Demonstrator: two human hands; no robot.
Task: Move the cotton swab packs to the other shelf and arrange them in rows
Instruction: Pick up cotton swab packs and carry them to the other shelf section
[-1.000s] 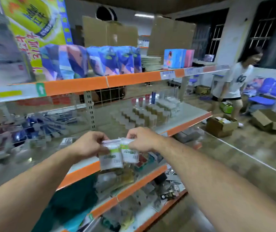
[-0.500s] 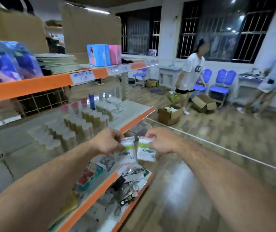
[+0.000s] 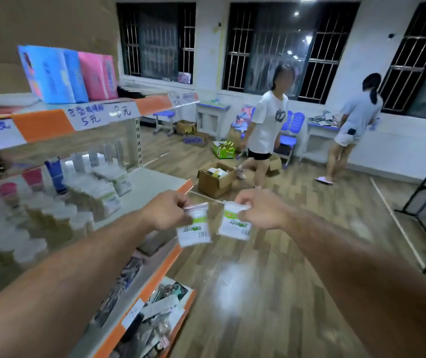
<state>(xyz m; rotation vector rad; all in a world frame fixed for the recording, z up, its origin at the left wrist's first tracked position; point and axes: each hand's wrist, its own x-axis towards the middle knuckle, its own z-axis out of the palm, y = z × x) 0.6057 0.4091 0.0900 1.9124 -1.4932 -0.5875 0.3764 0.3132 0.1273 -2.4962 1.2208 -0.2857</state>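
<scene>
Cotton swab packs: 2 in hand, 1 per hand, held out over the floor point(image 3: 271, 293) just past the shelf point(image 3: 155, 187) end. Left hand point(image 3: 166, 211) fingers pinched on the zip top of the left pack point(image 3: 194, 232); right hand point(image 3: 259, 210) fingers pinched on the right pack point(image 3: 235, 226). Packs hang apart, not touching. More packs stacked on the middle shelf, count unclear. 2 people stand in the background.

Wood-plank floor point(image 3: 271, 293), white walls point(image 3: 356, 58), barred dark windows point(image 3: 284, 45), blue chairs point(image 3: 290, 130).
</scene>
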